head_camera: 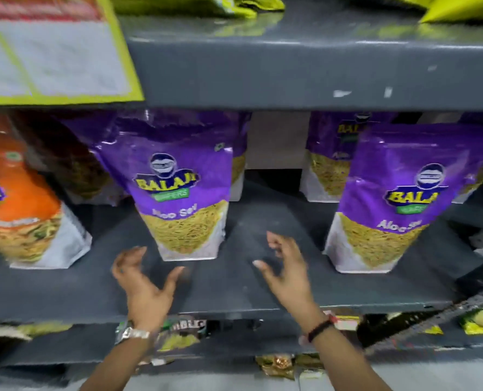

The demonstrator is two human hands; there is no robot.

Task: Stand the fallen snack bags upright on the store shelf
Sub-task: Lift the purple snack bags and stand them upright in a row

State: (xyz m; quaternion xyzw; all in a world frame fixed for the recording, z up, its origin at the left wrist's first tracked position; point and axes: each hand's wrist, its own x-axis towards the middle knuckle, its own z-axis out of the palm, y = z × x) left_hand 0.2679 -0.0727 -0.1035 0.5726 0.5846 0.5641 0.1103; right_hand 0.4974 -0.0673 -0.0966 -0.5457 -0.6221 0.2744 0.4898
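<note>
Rear purple bags (pixel 332 153) — partly hidden.

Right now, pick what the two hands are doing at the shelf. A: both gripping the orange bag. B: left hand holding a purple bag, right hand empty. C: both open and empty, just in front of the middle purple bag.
C: the left hand and right hand are spread open, holding nothing, flanking the base of the upright middle purple bag.
</note>
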